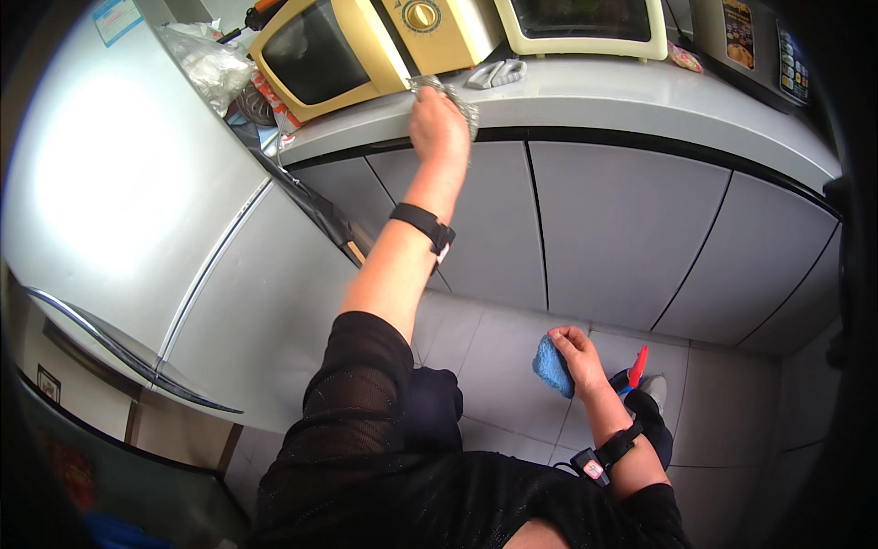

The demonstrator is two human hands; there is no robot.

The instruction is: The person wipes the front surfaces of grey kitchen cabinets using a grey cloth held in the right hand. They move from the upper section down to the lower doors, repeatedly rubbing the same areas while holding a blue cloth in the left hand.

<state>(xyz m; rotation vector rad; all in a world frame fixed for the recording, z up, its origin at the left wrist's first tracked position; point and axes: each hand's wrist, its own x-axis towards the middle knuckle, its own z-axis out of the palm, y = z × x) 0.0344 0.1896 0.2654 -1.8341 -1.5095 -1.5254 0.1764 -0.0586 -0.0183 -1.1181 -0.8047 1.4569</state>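
My left hand reaches out over the counter's front edge, its fingers closed on a crumpled grey cloth. Part of that cloth hangs beside the hand, near the foot of a yellow microwave oven. Just right of it, a folded grey cloth lies on the counter. Lower down, in front of my body, my right hand pinches a fuzzy blue cloth above the floor. Black straps circle both of my forearms.
A silver refrigerator stands at left, with plastic bags behind it. At the back right are a white-framed oven and a dark appliance. Grey cabinet doors run below the counter. A red object shows near my shoe.
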